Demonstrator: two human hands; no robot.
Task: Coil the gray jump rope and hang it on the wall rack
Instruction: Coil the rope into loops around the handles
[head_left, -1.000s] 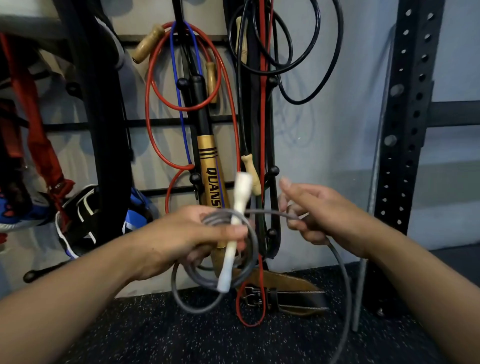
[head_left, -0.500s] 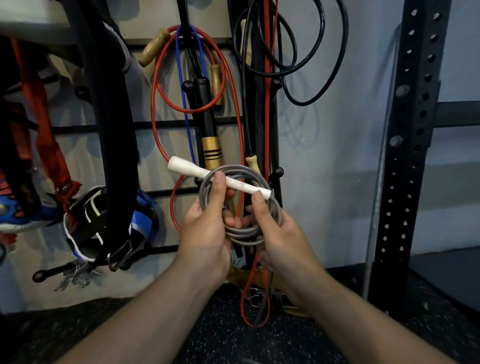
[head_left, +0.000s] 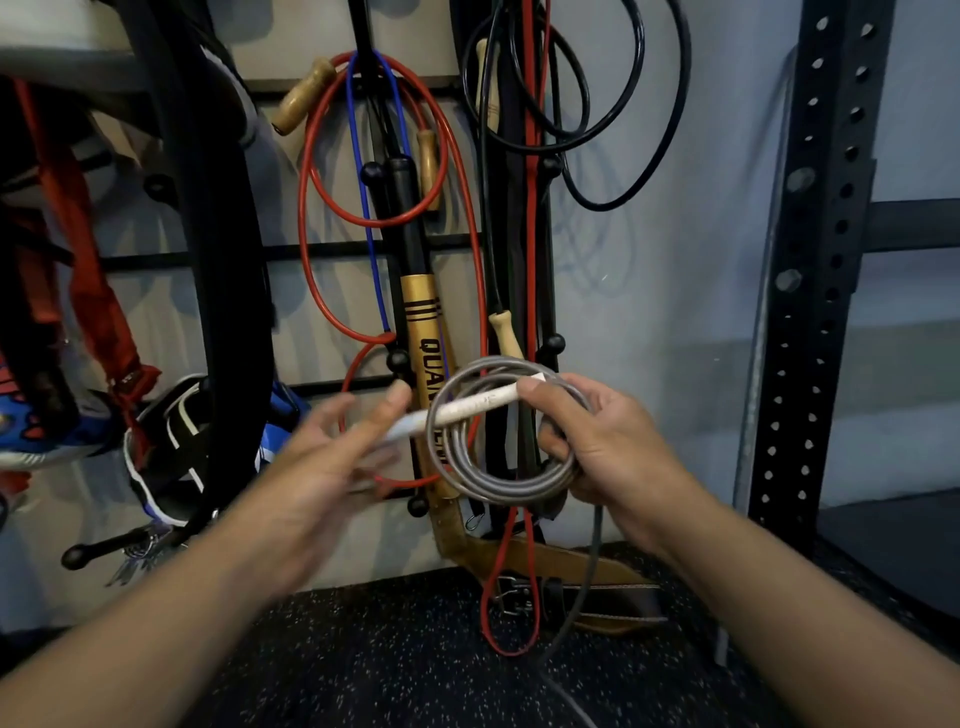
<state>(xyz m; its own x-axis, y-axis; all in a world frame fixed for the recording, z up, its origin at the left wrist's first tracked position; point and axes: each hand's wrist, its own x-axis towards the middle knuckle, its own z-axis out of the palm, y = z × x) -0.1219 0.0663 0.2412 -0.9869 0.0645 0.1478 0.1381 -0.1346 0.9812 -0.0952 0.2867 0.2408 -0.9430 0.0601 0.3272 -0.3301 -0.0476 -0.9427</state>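
Note:
The gray jump rope (head_left: 498, 488) is wound into a small coil of several loops, held in front of the wall rack (head_left: 332, 252). My right hand (head_left: 613, 447) grips the coil's right side, thumb pressing one end of the white handle (head_left: 472, 405) that lies across the loops. My left hand (head_left: 322, 462) is blurred, fingers spread, just left of the coil with the handle's far end over its fingers. A loose gray tail (head_left: 592, 571) hangs from the coil to the floor. A black rack peg (head_left: 553, 343) sticks out just above the coil.
A red jump rope (head_left: 306, 208), black cords (head_left: 623, 156), a wooden bat (head_left: 421, 322) and bands crowd the rack. A leather belt (head_left: 571, 561) lies on the speckled floor. A black perforated upright (head_left: 815, 260) stands at right; shoes (head_left: 171, 447) hang at left.
The rope went from half-wound to a tight coil. The coil passed from my left hand into my right, and my left hand has opened and drawn back to the left.

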